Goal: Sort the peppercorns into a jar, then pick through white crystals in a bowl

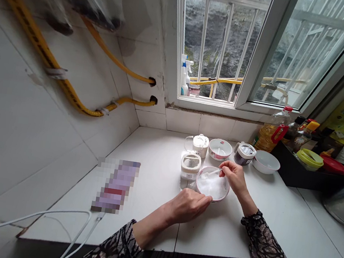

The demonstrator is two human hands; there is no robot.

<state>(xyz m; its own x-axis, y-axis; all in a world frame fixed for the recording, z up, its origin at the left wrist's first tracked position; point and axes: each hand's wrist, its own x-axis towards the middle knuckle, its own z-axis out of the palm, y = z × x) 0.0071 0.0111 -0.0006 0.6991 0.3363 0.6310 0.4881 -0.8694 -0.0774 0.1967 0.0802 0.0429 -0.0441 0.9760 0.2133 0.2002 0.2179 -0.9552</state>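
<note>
A bowl of white powder [215, 188] with a pinkish rim stands on the white tiled counter. My left hand [189, 205] grips the bowl's near rim, fingers closed on it. In my right hand [233, 174], above the bowl's far right side, a small white spoon [212, 172] is pinched by its handle, its head down at the powder. Touching or close to the bowl's left side is a clear square jar with a beige lid [190, 166]. Behind these stand a second lidded jar [200, 144] and a flowered bowl [220, 149] with a light utensil inside.
A dark-filled jar [245, 153] and a white bowl [266, 162] stand to the right. Beyond are an oil bottle [273, 129] and a black condiment box [289, 166]. A blurred purple object [116, 187] with a white cable [79, 231] lies left. A barred window [219, 45] is behind.
</note>
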